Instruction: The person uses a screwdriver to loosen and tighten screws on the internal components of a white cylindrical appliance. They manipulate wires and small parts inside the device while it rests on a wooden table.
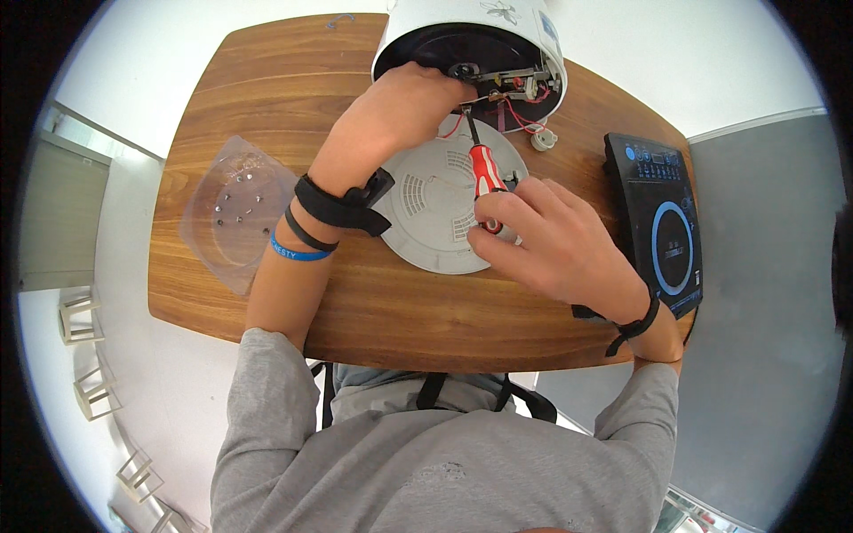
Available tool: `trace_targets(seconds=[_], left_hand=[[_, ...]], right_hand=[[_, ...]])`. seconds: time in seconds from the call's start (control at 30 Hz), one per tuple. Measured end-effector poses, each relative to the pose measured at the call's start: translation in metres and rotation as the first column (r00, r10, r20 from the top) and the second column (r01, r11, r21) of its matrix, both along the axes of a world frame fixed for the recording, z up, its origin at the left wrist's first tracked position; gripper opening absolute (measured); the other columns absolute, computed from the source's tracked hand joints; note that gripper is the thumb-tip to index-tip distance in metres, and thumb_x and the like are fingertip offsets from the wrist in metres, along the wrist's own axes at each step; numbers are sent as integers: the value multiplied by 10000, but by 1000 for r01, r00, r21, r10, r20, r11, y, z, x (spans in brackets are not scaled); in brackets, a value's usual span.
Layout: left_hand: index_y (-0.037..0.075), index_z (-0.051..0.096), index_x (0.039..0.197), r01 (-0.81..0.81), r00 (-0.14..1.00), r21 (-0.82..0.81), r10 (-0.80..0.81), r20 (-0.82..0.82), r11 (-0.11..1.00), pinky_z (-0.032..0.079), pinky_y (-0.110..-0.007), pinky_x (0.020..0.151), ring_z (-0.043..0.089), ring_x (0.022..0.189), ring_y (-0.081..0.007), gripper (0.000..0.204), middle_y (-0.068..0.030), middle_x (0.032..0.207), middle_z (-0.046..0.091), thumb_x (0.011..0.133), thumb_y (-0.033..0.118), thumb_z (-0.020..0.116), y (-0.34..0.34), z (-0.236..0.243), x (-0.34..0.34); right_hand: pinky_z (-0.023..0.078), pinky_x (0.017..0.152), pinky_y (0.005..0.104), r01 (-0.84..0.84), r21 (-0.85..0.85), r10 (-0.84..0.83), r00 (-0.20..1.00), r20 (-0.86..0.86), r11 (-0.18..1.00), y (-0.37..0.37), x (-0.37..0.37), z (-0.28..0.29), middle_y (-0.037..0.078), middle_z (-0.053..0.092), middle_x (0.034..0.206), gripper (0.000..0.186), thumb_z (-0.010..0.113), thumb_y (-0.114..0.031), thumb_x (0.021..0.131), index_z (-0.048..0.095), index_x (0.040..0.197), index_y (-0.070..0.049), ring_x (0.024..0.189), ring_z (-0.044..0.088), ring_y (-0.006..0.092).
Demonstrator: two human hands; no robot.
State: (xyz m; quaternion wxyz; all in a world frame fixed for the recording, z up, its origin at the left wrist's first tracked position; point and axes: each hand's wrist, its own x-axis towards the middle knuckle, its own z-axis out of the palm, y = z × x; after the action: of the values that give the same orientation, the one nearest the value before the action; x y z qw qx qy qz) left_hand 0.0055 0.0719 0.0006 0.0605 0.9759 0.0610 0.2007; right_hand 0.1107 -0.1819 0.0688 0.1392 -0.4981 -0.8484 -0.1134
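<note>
A white cylindrical appliance shell (435, 12) lies on its side at the far edge of the table, its dark open end toward me. Inside its right part are a metal bracket with small electrical parts (530, 87) and red wires (520, 121). My left hand (409, 107) reaches into the opening, fingers curled beside the bracket; what they pinch is hidden. My right hand (564, 238) grips a red-and-white screwdriver (482, 167) by its handle end. Its shaft points away from me, the tip at the bracket's lower edge. Below lies a round pale vented base plate (413, 235).
A clear plastic tray (200, 226) with several small screws sits on the left of the wooden table (426, 333). A black induction cooktop (633, 218) stands along the right edge. A small white round fitting (544, 139) lies by the shell's rim. Pale stools (80, 320) stand far left.
</note>
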Motion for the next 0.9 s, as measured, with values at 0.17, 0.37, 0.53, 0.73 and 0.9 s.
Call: trace_targets(seconds=[0.17,0.37,0.53,0.73,0.9], left_hand=[[169,822,1345,21,1000,3,-21,4,1000,625,-497,863,795,951,-399,503,-174,966,817,907,-31,677,1,0,1],[159,825,1337,35,997,37,-37,61,999,626,-496,857,795,962,-397,489,-174,976,818,910,-25,674,4,-6,0],[156,822,1342,34,999,-23,-34,20,999,625,-495,873,796,987,-392,489,-178,984,821,914,-26,671,5,-5,3],[154,818,1352,19,1000,-5,-19,-10,1000,626,-503,884,799,961,-399,495,-186,986,821,916,-26,667,2,0,1],[175,812,1370,16,999,7,-16,-29,1000,628,-515,877,793,974,-417,516,-208,1033,818,919,-28,664,2,1,1]], right_hand=[[628,729,327,55,-49,-59,995,-82,997,0,-1,0,49,576,1138,231,773,-89,830,682,1041,-110,903,649,203],[612,664,325,93,-157,-98,995,-19,983,-11,-8,8,59,681,1206,324,862,-101,835,753,1140,-91,846,732,196],[555,626,312,49,-10,-49,998,31,999,-7,-2,7,33,689,1183,299,846,-103,853,760,1139,-109,776,664,155],[523,619,303,69,72,-80,984,162,995,-7,-1,6,46,690,1158,265,875,-157,880,731,1094,-96,743,624,157],[580,688,342,250,63,-244,966,-89,966,-12,-7,-5,15,632,1113,297,777,-126,823,696,1106,-89,828,650,175]])
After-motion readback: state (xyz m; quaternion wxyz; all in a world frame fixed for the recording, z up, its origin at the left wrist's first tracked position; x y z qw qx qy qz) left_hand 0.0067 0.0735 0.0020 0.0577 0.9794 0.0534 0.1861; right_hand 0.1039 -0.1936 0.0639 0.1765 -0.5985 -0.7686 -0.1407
